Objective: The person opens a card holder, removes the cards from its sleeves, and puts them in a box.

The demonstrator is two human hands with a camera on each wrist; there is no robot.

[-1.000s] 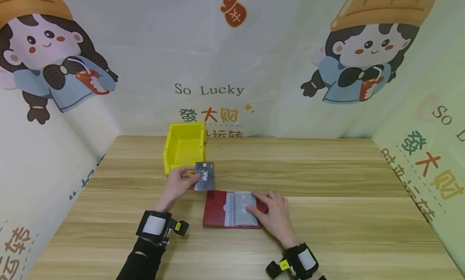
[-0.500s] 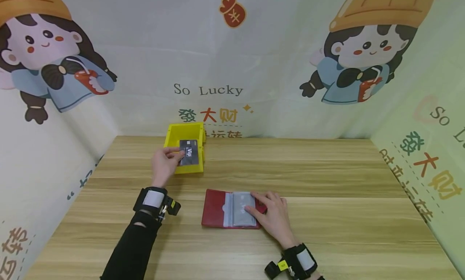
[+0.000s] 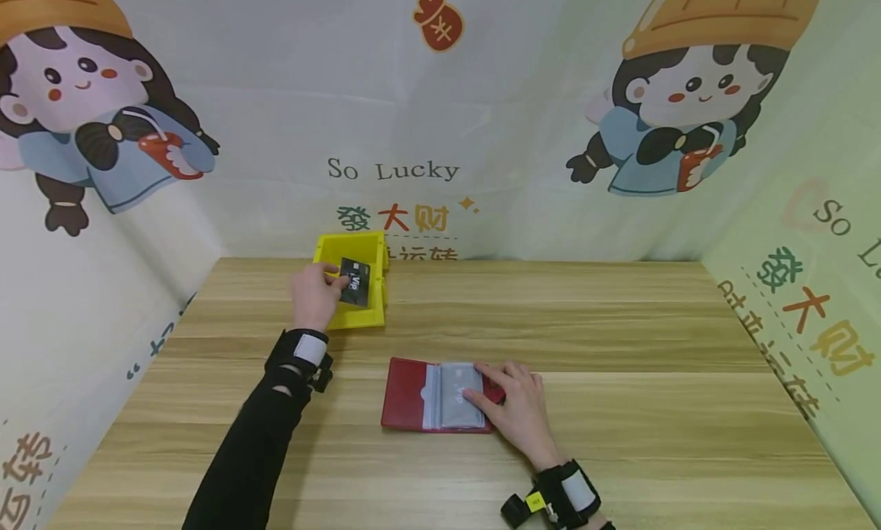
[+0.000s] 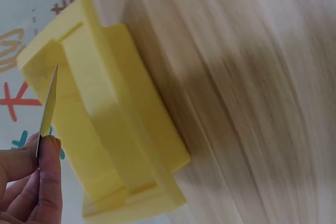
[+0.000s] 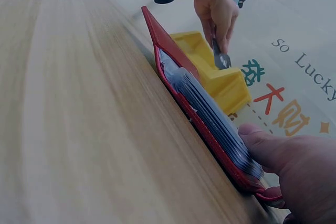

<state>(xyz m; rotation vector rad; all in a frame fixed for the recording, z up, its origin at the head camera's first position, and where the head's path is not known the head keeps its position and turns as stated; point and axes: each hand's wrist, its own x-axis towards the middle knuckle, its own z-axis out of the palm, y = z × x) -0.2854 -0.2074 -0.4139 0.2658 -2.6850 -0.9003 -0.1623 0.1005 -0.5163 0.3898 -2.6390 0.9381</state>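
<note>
Change: left hand carried from just above the red card holder back to the yellow bin, dark VIP card now tilted over the bin's opening; right hand unmoved
Left grip: thumb and fingers pinching the card by its near edge, seen edge-on from the left wrist
Right grip: fingers flat and straight, pressing the clear sleeves of the open holder onto the bench
Card position: above the bin's cavity, not yet resting on its floor as far as can be told
Step in hand: likely dropping the pulled card into the bin
Next move calls for: lowering inside the walls, then loosening the pinch
Hidden: bin floor and any contents behind hand and card; remaining cards in the sleeves unclear; left wrist view blurred
</note>
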